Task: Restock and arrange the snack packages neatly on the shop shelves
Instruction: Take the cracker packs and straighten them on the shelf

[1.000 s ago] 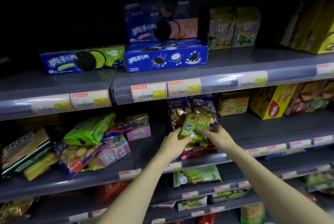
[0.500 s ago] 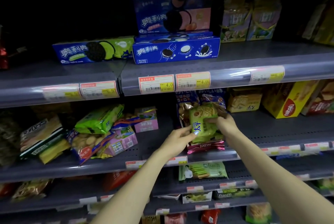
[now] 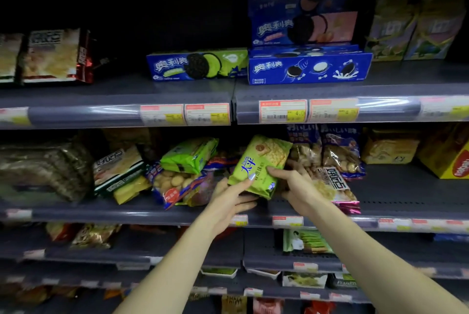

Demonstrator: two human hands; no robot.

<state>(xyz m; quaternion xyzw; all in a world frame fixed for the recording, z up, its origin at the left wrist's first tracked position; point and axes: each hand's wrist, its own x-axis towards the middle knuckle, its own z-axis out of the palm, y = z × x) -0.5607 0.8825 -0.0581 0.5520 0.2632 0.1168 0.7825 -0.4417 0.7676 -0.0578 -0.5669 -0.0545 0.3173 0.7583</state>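
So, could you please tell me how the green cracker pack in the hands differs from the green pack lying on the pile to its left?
The held cracker pack stands nearly upright, gripped by the left hand and right hand; the pile pack lies slanted, untouched. The held one shows crackers and blue lettering; the other's print is unclear. Both are green.

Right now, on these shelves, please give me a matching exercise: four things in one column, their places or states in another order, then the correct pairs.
Things:
1. green cracker pack
2. yellow box
3. blue cookie box with pink panel
4. green-filling cookie box

Places or states:
A. far right of the middle shelf
B. lying flat on the top shelf, left of the long blue box
C. held in both hands
D. standing on the long blue box

Pairs: 1-C, 2-A, 3-D, 4-B
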